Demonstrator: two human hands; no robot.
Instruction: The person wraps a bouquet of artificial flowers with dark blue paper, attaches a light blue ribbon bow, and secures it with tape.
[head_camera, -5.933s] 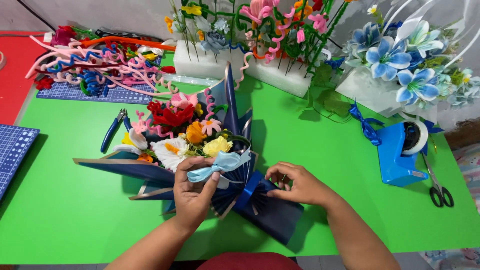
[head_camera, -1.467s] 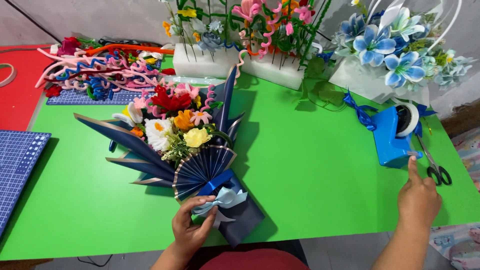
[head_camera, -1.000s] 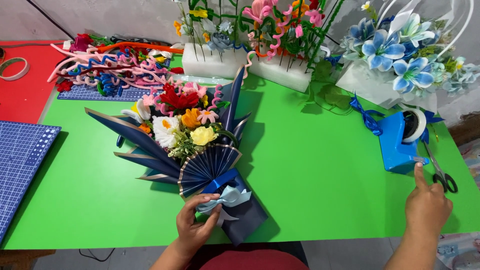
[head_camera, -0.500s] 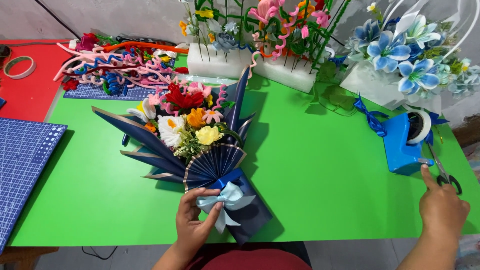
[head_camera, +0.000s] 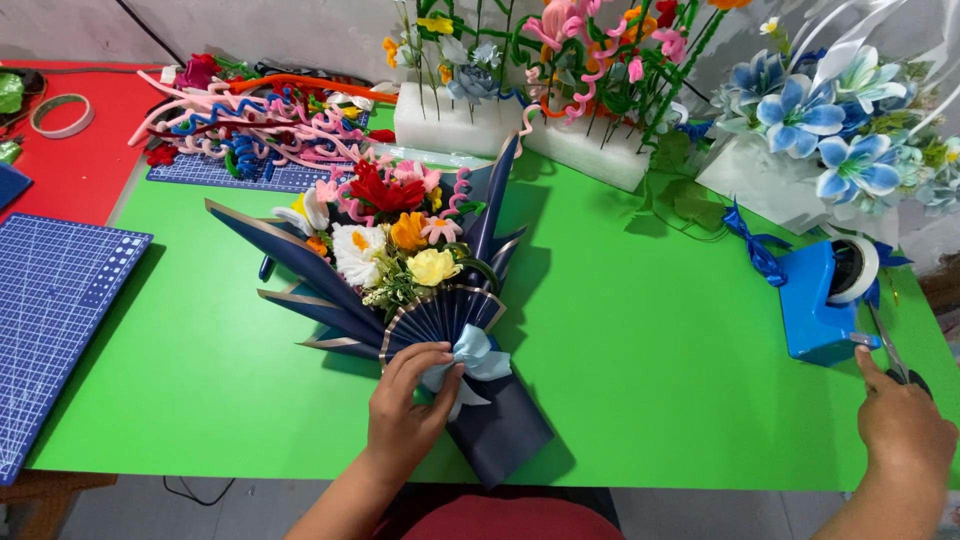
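On the green tabletop (head_camera: 640, 330) in front of you lies a bouquet (head_camera: 410, 270) of handmade flowers, wrapped in dark navy paper folded into pointed pleats, its stem end toward you and its blooms fanning away to the upper left. Your left hand (head_camera: 405, 410) rests on the narrow waist of the wrap, fingers (head_camera: 425, 355) curled down onto the pale blue ribbon bow (head_camera: 475, 358) and pinching it against the pleated fan of paper (the thumb is tucked beneath, out of sight). Your right hand (head_camera: 900, 425) is far off at the right edge of the tabletop, well apart from the bouquet, with the fingers folded over the handles of a pair of scissors (head_camera: 893, 350); the blades point away from you, just beside the blue tape dispenser (head_camera: 825, 300). Whether you fully grip the scissors or only cover them, the view does not settle.

Behind the bouquet, white foam blocks (head_camera: 520, 135) hold upright wire-stemmed flowers, and a cluster of blue and white blooms (head_camera: 830, 120) stands at the far right. A blue cutting mat (head_camera: 55, 310) lies at the left edge, with a heap of pink and blue twisted stems (head_camera: 250, 125) further back, beside a red surface (head_camera: 70, 170) carrying a roll of tape (head_camera: 62, 113).
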